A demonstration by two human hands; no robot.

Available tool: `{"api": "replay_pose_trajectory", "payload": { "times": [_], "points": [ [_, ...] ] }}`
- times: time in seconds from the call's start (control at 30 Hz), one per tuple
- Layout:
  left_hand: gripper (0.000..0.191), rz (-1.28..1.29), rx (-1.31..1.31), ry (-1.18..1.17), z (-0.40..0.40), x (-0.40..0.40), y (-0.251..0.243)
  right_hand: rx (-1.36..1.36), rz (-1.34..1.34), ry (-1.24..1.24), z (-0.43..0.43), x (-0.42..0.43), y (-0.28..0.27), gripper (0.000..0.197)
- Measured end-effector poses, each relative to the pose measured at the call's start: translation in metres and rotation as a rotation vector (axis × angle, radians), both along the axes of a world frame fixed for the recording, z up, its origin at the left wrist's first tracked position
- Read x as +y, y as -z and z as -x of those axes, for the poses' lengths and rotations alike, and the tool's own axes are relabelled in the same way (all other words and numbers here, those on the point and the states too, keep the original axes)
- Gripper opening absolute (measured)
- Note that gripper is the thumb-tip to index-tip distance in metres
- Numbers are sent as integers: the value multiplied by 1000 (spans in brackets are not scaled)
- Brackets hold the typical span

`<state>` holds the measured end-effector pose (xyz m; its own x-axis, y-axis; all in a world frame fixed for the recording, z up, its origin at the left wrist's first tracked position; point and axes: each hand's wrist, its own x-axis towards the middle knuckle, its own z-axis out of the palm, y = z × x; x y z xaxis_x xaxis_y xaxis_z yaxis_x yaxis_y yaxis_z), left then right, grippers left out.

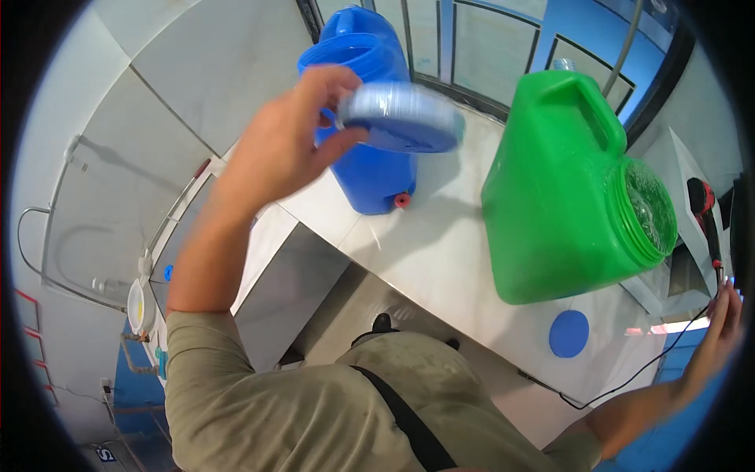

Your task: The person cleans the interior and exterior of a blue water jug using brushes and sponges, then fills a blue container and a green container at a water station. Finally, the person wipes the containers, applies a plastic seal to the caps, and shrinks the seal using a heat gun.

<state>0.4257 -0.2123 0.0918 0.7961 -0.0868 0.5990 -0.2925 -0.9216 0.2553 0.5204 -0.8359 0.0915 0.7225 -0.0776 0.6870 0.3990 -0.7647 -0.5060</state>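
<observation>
My left hand [289, 141] pinches the edge of a round blue lid-like piece [401, 118] with a shiny pale rim, blurred by motion. It is held in front of a blue plastic jerrycan [377, 177] with an uncovered wide threaded mouth and a small red fitting low down. To the right stands a green plastic jerrycan [548, 194], its mouth uncovered and something clear and glossy inside. My right hand [725, 312] is at the right rim, by a black cord [643, 369] and below a red-and-black handled tool [702, 200]. Its grip is unclear.
A flat blue disc [569, 333] lies on the white tiled counter [424, 253] near the green jerrycan. A white box-like unit [678, 171] stands at the right. Window bars [407, 35] run behind the counter. A curved metal pipe [65, 283] is at the left wall.
</observation>
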Motion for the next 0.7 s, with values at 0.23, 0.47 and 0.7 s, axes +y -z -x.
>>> {"api": "replay_pose_trajectory", "payload": {
  "times": [0.23, 0.47, 0.7],
  "points": [
    [40, 37, 96, -150, -76, 119, -47, -132, -59, -936, 63, 233, 24, 24],
    [35, -141, 235, 155, -121, 143, -47, 76, -252, -959, -13, 466, 11, 39],
    [89, -189, 267, 423, -113, 129, -35, 234, -152, -772, -79, 565, 21, 70]
  ]
}}
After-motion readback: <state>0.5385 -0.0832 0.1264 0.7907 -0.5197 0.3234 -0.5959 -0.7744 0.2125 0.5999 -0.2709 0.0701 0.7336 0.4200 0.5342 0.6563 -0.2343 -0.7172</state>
